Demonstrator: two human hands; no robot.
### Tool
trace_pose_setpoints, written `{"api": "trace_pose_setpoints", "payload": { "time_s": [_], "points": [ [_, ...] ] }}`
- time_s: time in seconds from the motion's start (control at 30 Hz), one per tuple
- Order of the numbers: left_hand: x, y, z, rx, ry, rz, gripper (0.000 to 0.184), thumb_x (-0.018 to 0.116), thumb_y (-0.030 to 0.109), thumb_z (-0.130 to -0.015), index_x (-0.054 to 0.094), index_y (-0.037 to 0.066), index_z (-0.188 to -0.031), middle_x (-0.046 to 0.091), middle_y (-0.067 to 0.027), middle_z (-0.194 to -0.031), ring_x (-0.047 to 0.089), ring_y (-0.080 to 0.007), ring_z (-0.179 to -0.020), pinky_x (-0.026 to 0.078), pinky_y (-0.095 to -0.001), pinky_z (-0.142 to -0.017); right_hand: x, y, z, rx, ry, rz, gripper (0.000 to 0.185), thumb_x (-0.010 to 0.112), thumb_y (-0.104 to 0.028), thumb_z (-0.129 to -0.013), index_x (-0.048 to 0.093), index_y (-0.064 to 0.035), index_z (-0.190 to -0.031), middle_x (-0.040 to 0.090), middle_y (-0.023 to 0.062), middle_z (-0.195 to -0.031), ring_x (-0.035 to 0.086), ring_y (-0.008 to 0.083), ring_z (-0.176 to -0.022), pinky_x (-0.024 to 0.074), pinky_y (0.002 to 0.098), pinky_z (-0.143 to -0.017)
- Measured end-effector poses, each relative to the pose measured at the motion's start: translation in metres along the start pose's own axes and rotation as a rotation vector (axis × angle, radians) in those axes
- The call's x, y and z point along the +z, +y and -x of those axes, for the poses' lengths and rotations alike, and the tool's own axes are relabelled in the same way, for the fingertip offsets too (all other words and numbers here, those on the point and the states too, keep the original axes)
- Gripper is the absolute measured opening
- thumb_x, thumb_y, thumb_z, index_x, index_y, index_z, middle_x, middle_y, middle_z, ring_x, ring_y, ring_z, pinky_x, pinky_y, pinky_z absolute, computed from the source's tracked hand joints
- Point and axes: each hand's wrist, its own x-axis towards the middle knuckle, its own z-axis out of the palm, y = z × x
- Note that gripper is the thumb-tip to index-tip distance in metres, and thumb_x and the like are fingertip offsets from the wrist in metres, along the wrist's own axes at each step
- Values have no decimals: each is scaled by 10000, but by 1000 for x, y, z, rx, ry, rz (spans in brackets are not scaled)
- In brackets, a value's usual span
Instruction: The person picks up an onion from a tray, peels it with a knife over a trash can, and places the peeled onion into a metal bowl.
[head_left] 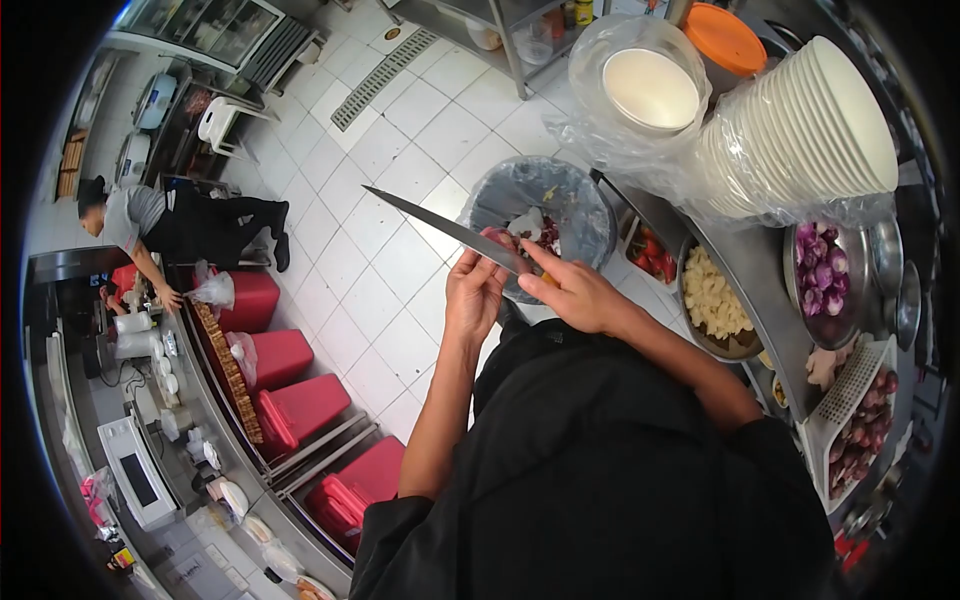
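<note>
My right hand [577,294] is closed around the handle of a long knife [440,223], whose blade points up and to the left. Close beside it, my left hand [474,292] pinches a red onion [498,238] that is partly hidden behind the blade. Both hands are over a round bin [588,205] lined with a clear bag, with dark red and pale peelings inside. To the right, a metal bowl of peeled purple onions [822,270] stands on the counter, and a white perforated basket [826,420] holds unpeeled ones.
Stacked white tubs [800,130] in plastic stand at the upper right, near an orange lid [725,38]. A bowl of pale chopped pieces [712,295] and a container of red peppers [650,255] sit nearby. At left, a co-worker [180,225] leans at a counter above red bins [300,410].
</note>
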Motion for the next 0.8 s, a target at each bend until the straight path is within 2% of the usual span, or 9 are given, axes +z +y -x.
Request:
{"api": "trace_pose_setpoints", "payload": {
  "time_s": [0.07,0.13,0.33,0.57,0.7,0.8],
  "points": [
    [2,-1,2,1,-13,-28,380,514,-16,-905,435,-84,-1271,565,-178,-1193,585,-234,-1074,490,-353,-942,0,1,1,-12,-1,6,680,495,-395,-926,290,29,-1415,597,162,-810,587,217,-781,451,316,-741],
    [4,-2,4,1,-10,-34,374,506,-21,-906,439,-81,-1269,564,-179,-1196,585,-236,-1074,492,-352,-937,2,4,2,-88,40,-2,734,470,-452,-913,303,92,-1377,623,224,-824,631,345,-813,465,389,-733],
    [5,-4,5,44,-57,-33,410,489,-64,-886,419,-65,-1290,558,-174,-1206,582,-244,-1081,493,-352,-936,7,-5,1,-58,43,60,741,465,-456,-913,272,73,-1395,614,237,-745,618,397,-740,465,429,-710],
    [10,-4,4,151,-124,-24,449,502,-106,-854,421,-38,-1290,526,-151,-1250,565,-241,-1105,479,-354,-957,11,-12,-3,-112,126,72,710,474,-421,-906,281,66,-1385,607,257,-707,612,437,-731,455,483,-693],
    [1,0,5,112,-101,-34,456,513,-95,-853,418,-37,-1296,540,-144,-1234,567,-236,-1101,470,-355,-967,11,-11,-4,-154,132,144,708,497,-405,-893,287,57,-1387,598,243,-653,606,441,-669,452,501,-664],
    [-4,4,8,25,-170,-22,463,525,-82,-851,419,-34,-1299,551,-142,-1224,567,-231,-1102,460,-354,-978,9,-14,-3,-170,115,183,708,505,-404,-890,291,53,-1387,593,234,-627,602,434,-633,454,502,-647]
  ]
}}
